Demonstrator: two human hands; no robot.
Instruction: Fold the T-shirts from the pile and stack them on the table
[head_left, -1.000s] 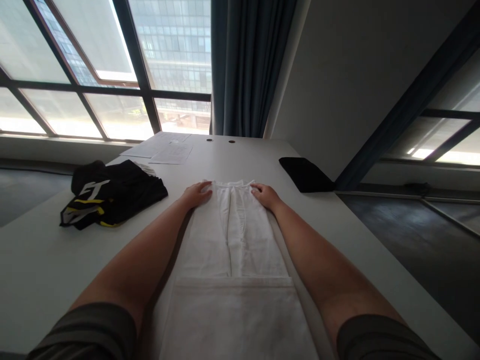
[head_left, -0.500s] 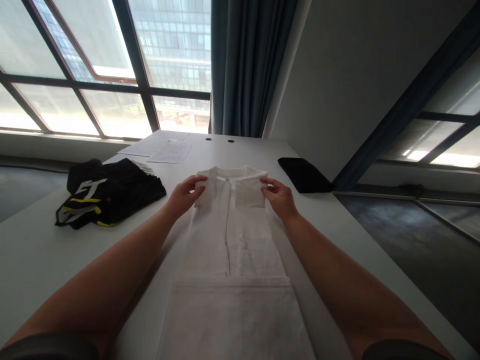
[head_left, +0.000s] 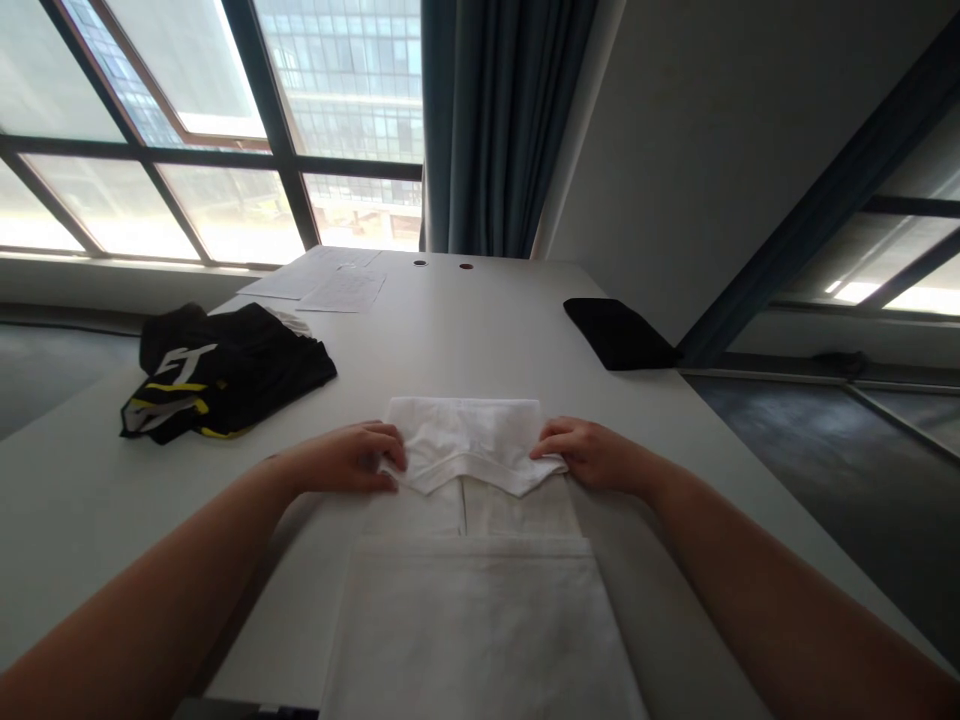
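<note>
A white shirt [head_left: 480, 620] lies lengthwise on the table before me, its sides folded in to a narrow strip. Its collar end is turned over toward me, so the collar edge points my way above the lower folded panel. My left hand [head_left: 352, 457] grips the left corner of the turned-over part, fingers and thumb curled around the cloth. On the opposite corner, my right hand [head_left: 589, 453] pinches the fabric beside the collar. Part of the right thumb is hidden.
A crumpled black garment [head_left: 232, 370] with white lettering and yellow trim lies at the left. Behind it are sheets of paper [head_left: 341, 290]. A flat black item [head_left: 619, 333] rests near the right edge of the white table [head_left: 465, 340]. A blue curtain [head_left: 487, 130] hangs beyond.
Both hands have come toward me, bringing the shirt's collar end over onto its body. The far edge of the shirt is now a fold, and the front opening is mostly covered.
</note>
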